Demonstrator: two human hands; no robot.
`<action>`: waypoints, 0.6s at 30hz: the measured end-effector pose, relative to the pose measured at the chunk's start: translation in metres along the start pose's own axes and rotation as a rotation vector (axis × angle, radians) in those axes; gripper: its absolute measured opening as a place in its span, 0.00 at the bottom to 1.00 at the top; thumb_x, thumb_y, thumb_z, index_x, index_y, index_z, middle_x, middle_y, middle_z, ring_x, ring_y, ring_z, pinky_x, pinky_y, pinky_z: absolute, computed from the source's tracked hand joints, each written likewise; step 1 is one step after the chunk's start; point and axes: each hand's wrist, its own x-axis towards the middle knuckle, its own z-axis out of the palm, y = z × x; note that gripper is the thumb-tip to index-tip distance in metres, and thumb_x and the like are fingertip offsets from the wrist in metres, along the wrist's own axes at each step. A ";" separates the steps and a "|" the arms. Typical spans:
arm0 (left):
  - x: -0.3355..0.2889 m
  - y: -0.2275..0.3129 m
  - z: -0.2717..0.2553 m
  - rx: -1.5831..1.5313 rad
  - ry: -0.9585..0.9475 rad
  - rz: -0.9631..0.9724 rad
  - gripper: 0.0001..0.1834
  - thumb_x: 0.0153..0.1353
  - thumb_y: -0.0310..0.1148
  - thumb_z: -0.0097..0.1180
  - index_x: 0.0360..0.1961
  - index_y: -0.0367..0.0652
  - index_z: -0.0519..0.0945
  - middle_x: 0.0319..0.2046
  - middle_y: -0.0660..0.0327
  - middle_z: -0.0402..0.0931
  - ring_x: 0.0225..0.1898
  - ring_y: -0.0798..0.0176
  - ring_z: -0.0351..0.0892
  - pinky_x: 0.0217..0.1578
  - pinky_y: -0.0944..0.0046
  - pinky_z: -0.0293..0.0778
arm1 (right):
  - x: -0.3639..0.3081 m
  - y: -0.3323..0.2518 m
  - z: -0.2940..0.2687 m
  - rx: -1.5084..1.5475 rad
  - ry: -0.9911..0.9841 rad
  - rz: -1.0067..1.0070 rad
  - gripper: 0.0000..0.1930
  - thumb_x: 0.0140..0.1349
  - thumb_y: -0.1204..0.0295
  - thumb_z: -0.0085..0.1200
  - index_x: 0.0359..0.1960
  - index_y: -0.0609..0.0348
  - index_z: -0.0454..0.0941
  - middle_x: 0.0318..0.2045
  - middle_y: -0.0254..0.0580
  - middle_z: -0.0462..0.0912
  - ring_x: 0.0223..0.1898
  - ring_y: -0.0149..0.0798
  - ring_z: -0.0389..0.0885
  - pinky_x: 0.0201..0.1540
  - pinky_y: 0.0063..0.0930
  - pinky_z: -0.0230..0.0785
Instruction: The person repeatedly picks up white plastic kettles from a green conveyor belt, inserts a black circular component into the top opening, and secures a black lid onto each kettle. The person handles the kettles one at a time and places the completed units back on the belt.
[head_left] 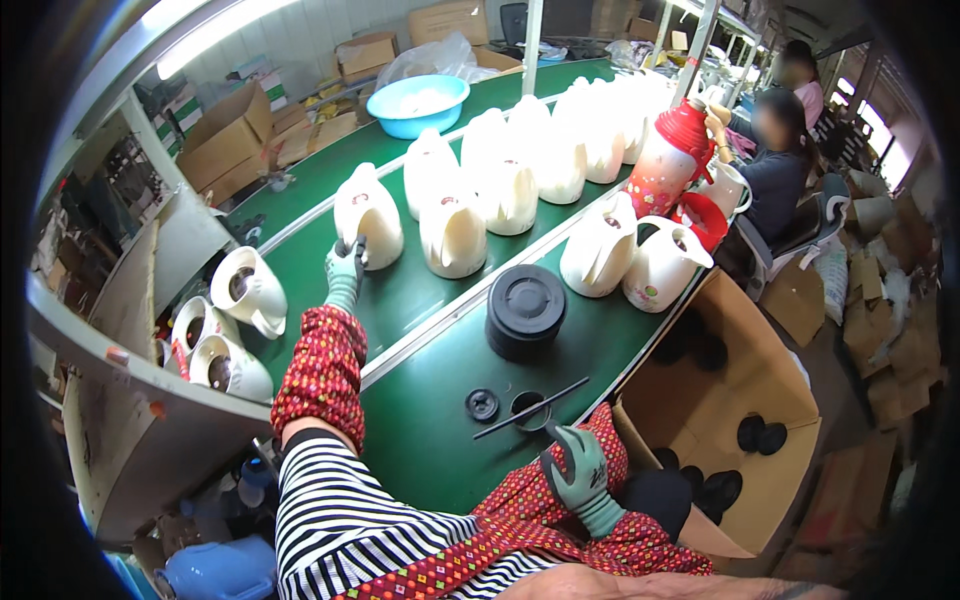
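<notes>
My left hand [345, 275], in a grey-green glove, reaches forward to a white jug [370, 215] on the green bench. Its fingers are bent against the jug's lower left side, near the handle. My right hand [583, 478], in a matching glove, hovers low by the bench's near edge, thumb and fingers apart with nothing seen between them. Close to it a thin dark rod [530, 408] lies across a small black ring-shaped cup [530, 410]. Left of these is a black round cap [482, 404]. Beyond stands a stack of black discs [526, 308].
More white jugs [453, 235] stand in rows; several lie tipped at the left [247, 290]. A red flask [668, 160] is at the right, near a seated co-worker [775, 165]. An open carton [720, 400] with black parts adjoins the bench. A blue basin [418, 104] sits behind.
</notes>
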 end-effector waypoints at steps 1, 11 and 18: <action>0.024 -0.016 -0.003 0.023 0.004 -0.017 0.18 0.67 0.42 0.71 0.36 0.38 0.80 0.28 0.63 0.78 0.24 0.70 0.75 0.22 0.66 0.76 | 0.003 0.000 0.000 0.023 -0.001 -0.009 0.26 0.59 0.67 0.68 0.59 0.62 0.80 0.50 0.51 0.83 0.49 0.54 0.81 0.55 0.46 0.74; 0.024 -0.012 -0.036 0.689 0.157 0.116 0.59 0.56 0.60 0.72 0.78 0.40 0.56 0.74 0.38 0.61 0.70 0.38 0.70 0.70 0.49 0.67 | 0.003 0.003 0.003 0.029 -0.050 0.015 0.23 0.59 0.69 0.66 0.57 0.60 0.83 0.48 0.48 0.85 0.48 0.53 0.83 0.54 0.46 0.74; -0.010 0.057 -0.165 1.120 0.408 -0.158 0.49 0.60 0.48 0.69 0.75 0.40 0.57 0.71 0.33 0.59 0.63 0.33 0.77 0.59 0.43 0.79 | -0.002 0.004 0.009 0.025 -0.046 0.005 0.23 0.59 0.68 0.67 0.56 0.59 0.83 0.47 0.48 0.85 0.48 0.53 0.83 0.54 0.46 0.73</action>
